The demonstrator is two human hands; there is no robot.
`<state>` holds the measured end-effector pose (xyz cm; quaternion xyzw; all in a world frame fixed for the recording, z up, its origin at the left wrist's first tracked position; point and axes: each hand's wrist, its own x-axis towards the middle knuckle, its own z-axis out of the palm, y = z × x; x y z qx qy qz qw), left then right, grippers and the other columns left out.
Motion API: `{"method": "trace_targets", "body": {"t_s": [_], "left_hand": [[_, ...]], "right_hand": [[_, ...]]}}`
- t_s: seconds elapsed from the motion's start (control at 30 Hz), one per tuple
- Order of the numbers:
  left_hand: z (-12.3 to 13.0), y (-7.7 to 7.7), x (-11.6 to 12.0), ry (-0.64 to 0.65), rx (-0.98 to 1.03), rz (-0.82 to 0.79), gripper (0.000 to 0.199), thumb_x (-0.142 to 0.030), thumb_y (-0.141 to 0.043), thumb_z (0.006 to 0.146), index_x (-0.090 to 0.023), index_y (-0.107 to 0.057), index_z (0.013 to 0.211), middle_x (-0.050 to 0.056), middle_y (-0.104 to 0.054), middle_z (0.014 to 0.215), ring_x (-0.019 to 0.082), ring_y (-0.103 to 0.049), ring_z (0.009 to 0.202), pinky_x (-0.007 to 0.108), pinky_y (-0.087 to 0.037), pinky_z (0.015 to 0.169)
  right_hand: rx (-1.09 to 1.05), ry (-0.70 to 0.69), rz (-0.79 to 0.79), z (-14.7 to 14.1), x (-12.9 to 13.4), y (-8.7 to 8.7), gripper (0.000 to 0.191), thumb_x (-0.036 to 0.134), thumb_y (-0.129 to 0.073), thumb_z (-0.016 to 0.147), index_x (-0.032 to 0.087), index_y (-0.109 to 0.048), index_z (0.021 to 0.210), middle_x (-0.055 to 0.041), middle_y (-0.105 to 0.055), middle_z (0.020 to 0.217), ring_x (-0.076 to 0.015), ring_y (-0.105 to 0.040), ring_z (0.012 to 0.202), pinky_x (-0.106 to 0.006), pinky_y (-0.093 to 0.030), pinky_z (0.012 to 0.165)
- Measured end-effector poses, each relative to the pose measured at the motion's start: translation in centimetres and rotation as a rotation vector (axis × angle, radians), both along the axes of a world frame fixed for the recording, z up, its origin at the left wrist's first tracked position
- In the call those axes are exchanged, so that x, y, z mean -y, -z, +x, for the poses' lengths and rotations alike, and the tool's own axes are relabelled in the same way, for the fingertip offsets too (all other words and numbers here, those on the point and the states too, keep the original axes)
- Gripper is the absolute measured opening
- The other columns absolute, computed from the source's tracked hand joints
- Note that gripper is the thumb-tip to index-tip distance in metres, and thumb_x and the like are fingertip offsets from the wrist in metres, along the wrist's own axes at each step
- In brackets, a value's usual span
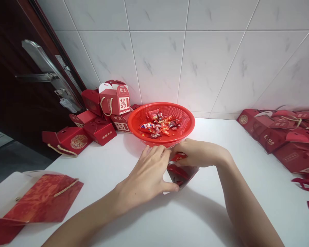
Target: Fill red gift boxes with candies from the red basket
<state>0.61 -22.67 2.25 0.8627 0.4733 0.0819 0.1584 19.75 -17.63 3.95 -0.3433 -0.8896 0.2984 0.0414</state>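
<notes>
A small open box stands on the white table, and its inside looks dark with red packets in it. My left hand is around the box's left side, thumb at the near edge and fingers toward the far edge. From the right, my right hand reaches down into the opening. Its fingers are bent at a red-wrapped candy, and the fingertips are partly hidden. Just behind the box is a red plastic basket with several wrapped candies lying in it.
Red gift boxes are stacked at the back left, near a dark door. More red boxes and red ribbons lie on the right. An open red box sits front left. A tiled wall bounds the table behind.
</notes>
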Motion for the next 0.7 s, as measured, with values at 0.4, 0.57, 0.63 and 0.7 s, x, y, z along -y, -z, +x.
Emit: {"method": "trace_targets", "body": {"t_s": [0.4, 0.57, 0.63, 0.7], "left_hand": [[-0.3, -0.1, -0.2, -0.005, -0.002, -0.039, 0.053, -0.044, -0.085, 0.069, -0.020, -0.061, 0.109, 0.009, -0.061, 0.110, 0.033, -0.056, 0.105, 0.047, -0.043, 0.096], [-0.5, -0.1, -0.4, -0.002, 0.034, -0.047, 0.049, -0.041, -0.083, 0.071, -0.020, -0.059, 0.107, 0.007, -0.061, 0.109, 0.031, -0.055, 0.105, 0.046, -0.042, 0.097], [-0.6, -0.2, -0.4, 0.003, 0.037, -0.061, 0.047, -0.040, -0.082, 0.071, -0.019, -0.059, 0.106, 0.006, -0.060, 0.107, 0.030, -0.056, 0.104, 0.045, -0.042, 0.096], [-0.7, -0.3, -0.3, 0.008, 0.032, -0.074, 0.045, -0.041, -0.082, 0.072, -0.019, -0.059, 0.104, 0.006, -0.060, 0.105, 0.030, -0.056, 0.103, 0.044, -0.043, 0.095]], "right_hand": [[0.069, 0.036, -0.023, -0.8, 0.4, -0.7, 0.017, 0.004, -0.065, 0.074, 0.019, -0.060, 0.079, -0.0030, -0.067, 0.088, -0.0144, -0.056, 0.071, -0.023, -0.036, 0.050], [0.038, -0.164, -0.120, -1.3, -0.3, -0.4, 0.017, 0.009, -0.062, 0.083, 0.017, -0.054, 0.070, 0.0042, -0.054, 0.065, -0.0084, -0.044, 0.057, -0.022, -0.033, 0.052], [0.047, -0.258, -0.185, -1.7, -0.7, -0.2, 0.022, 0.011, -0.064, 0.084, 0.016, -0.053, 0.066, 0.0052, -0.051, 0.063, -0.0080, -0.043, 0.058, -0.022, -0.033, 0.054], [0.089, -0.293, -0.199, -2.1, -0.8, 0.0, 0.025, 0.014, -0.065, 0.085, 0.016, -0.052, 0.064, 0.0046, -0.051, 0.065, -0.0086, -0.045, 0.062, -0.022, -0.034, 0.057]]}}
